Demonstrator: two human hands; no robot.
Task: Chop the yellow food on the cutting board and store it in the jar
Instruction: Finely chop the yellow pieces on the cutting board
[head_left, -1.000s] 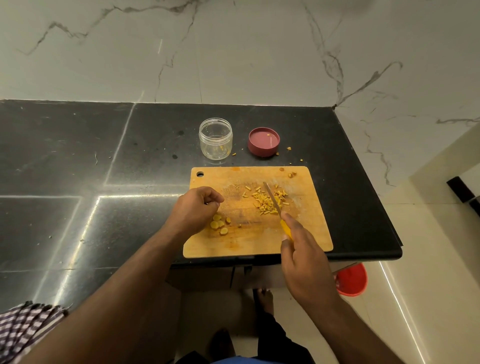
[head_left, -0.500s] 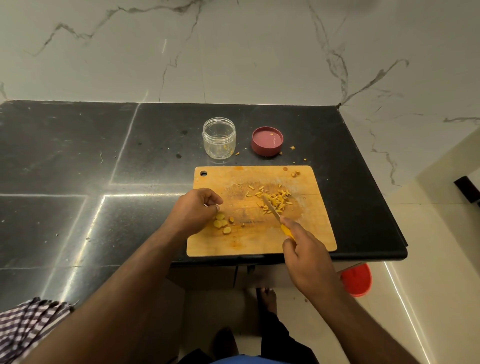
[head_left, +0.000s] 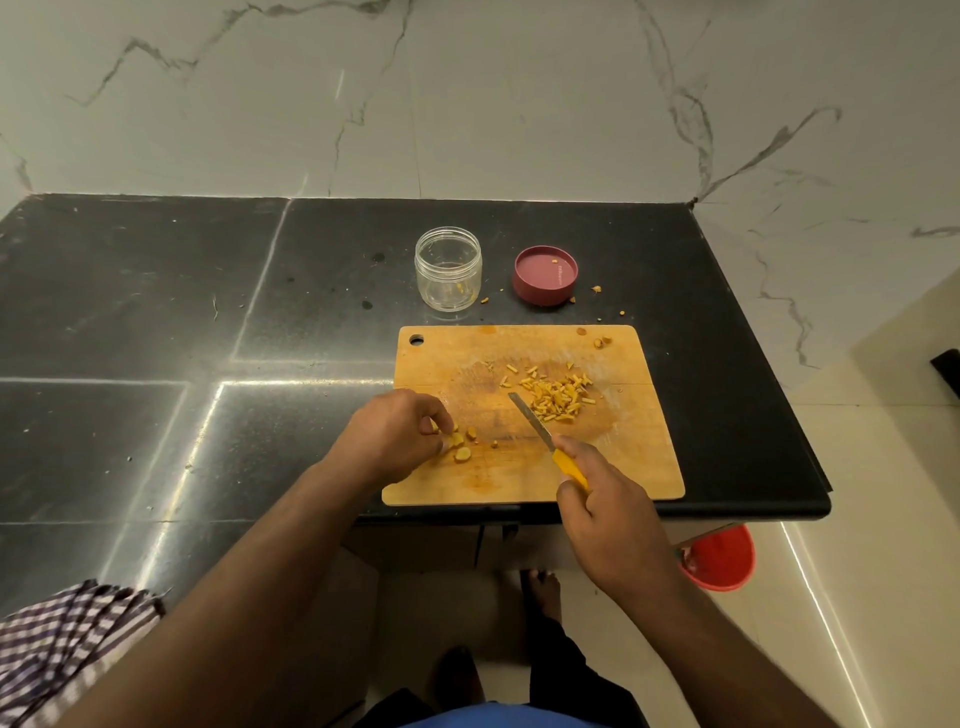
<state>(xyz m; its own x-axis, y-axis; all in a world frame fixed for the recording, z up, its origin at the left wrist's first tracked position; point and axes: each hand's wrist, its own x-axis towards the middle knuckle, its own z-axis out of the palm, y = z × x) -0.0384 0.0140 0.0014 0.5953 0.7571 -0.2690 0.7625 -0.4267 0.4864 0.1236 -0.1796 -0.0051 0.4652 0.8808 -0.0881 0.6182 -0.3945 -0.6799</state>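
A wooden cutting board (head_left: 644, 457) lies at the counter's front edge. A pile of chopped yellow sticks (head_left: 556, 397) sits on its upper right part. Several round yellow slices (head_left: 460, 447) lie at the board's left. My left hand (head_left: 395, 436) pinches slices there with curled fingers. My right hand (head_left: 608, 514) grips the yellow handle of a small knife (head_left: 532, 423), whose blade points up-left beside the pile. An open glass jar (head_left: 448, 267) stands behind the board. Its dark red lid (head_left: 545, 274) lies upturned to the jar's right.
Small yellow bits (head_left: 596, 289) are scattered on the black counter (head_left: 156, 312) near the lid. A marble wall stands behind. A checked cloth (head_left: 67, 644) hangs at lower left. A red bucket (head_left: 719, 558) sits on the floor under the counter's right end.
The knife blade has come back off the chopped pile towards me and to the left. My left hand has closed its fingers on the round slices.
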